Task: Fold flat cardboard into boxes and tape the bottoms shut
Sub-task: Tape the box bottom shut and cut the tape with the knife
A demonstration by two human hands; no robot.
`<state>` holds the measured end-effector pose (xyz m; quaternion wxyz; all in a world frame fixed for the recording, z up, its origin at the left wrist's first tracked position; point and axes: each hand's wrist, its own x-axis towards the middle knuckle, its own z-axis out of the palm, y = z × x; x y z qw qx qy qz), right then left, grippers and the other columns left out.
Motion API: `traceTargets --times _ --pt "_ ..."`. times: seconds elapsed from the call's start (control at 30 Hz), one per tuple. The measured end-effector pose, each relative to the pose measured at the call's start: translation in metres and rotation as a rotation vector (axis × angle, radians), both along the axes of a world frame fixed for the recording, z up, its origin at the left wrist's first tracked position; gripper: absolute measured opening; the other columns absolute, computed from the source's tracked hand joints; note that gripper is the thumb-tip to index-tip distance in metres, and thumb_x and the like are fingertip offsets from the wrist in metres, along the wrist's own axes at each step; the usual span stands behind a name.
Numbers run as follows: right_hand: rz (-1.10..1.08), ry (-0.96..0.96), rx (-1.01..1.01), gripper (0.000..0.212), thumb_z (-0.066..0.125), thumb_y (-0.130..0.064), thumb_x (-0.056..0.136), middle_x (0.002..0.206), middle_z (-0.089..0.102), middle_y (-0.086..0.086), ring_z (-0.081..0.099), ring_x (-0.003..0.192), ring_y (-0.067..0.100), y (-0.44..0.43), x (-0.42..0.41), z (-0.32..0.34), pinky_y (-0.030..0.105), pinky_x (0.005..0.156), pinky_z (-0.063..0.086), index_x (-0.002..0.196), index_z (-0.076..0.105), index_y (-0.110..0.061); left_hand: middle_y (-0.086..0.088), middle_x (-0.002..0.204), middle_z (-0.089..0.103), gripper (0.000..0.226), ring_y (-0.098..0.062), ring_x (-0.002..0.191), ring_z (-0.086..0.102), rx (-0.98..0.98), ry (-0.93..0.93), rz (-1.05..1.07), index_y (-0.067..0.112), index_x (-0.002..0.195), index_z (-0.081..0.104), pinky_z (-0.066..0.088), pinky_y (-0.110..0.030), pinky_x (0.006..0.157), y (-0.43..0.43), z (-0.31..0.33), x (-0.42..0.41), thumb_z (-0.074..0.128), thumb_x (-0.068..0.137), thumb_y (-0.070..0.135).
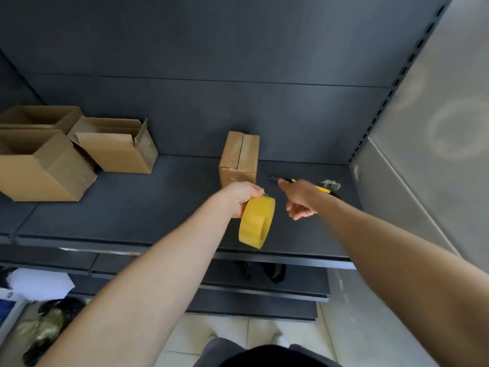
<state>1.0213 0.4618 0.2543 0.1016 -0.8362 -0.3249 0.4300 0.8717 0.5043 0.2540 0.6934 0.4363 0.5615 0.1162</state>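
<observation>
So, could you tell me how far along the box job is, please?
Done: three folded boxes stand open at left; the small box shows its flaps closed, seemingly taped. In hand: the left hand grips the yellow tape roll; the right hand is by the utility knife. Left: cannot tell; no flat cardboard shows.

Tape roll (256, 221) is bright yellow all over. The small box (239, 160) and the open boxes (39, 165) are plain brown cardboard, no print, though the small one has a paler glossy strip down its seam. Shelf (158, 202) and back panel (238, 49) are dark slate grey. Knife (324, 189) is yellow with a black tip. Wall (436, 128) is light grey, floor tiles (238, 332) cream.
</observation>
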Motion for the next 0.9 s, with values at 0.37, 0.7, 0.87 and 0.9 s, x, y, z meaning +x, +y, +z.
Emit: traceTargets --times 0.37,0.7,0.87,0.9 --pt "-0.849 0.720 0.316 0.025 0.050 -0.020 0.096 0.065 0.053 0.001 0.048 0.052 0.010 -0.026 0.057 0.007 0.012 0.034 0.040 0.074 0.053 -0.010 -0.003 0.082 0.056 0.024 -0.018 0.081 0.053 0.230 -0.113 -0.096 0.016 0.073 0.054 0.044 -0.029 0.073 -0.031 0.020 0.083 0.057 0.093 0.005" --pt "-0.972 0.630 0.478 0.019 0.055 -0.019 0.092 0.071 0.050 0.006 0.048 0.057 0.016 -0.014 0.063 0.013 0.016 0.037 0.043 0.076 0.050 -0.010 -0.018 0.124 0.060 0.056 -0.032 0.107 0.062 0.166 0.025 0.206 -0.002 0.123 0.054 0.051 -0.038 0.091 -0.034 0.019 0.105 0.079 0.076 0.013" --pt "-0.974 0.563 0.515 0.025 0.055 -0.025 0.092 0.065 0.052 0.007 0.050 0.047 0.017 -0.005 0.058 0.013 0.025 0.049 0.049 0.074 0.050 -0.008 -0.013 0.125 0.057 0.053 -0.029 0.105 0.058 0.224 0.118 0.284 0.004 0.125 0.055 0.047 -0.035 0.080 -0.031 0.022 0.107 0.077 0.080 0.020" --pt "-0.958 0.543 0.519 0.027 0.055 -0.027 0.092 0.060 0.052 0.006 0.050 0.045 0.017 -0.004 0.057 0.013 0.026 0.051 0.050 0.073 0.051 -0.008 -0.012 0.122 0.059 0.051 -0.027 0.102 0.058 0.216 0.111 0.300 0.004 0.124 0.056 0.047 -0.035 0.079 -0.031 0.024 0.107 0.076 0.081 0.020"
